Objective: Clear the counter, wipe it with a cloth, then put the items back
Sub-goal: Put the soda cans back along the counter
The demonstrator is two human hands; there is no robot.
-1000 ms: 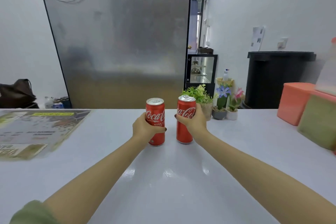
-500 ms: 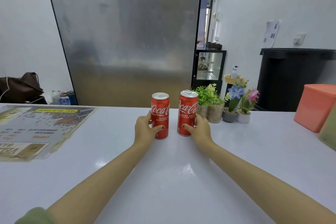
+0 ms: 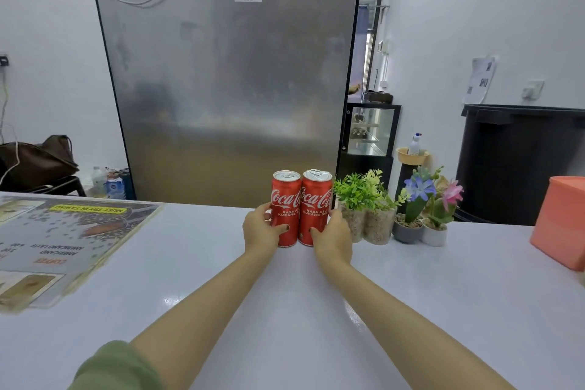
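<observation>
Two slim red Coca-Cola cans with silver tops, the left can [image 3: 286,209] and the right can [image 3: 316,207], stand upright and touching side by side on the white counter [image 3: 285,310], close to its far edge, the left hand [image 3: 261,228] and right hand [image 3: 334,237] each gripping one low.

Single wide-angle view from the person's head, facing forward and a little down across the white desk [image 3: 443,310], left forearm [image 3: 205,304] and right forearm [image 3: 380,310] entering from the bottom edge, desk near, steel refrigerator back [image 3: 228,89] straight ahead beyond the desk's far edge.
</observation>
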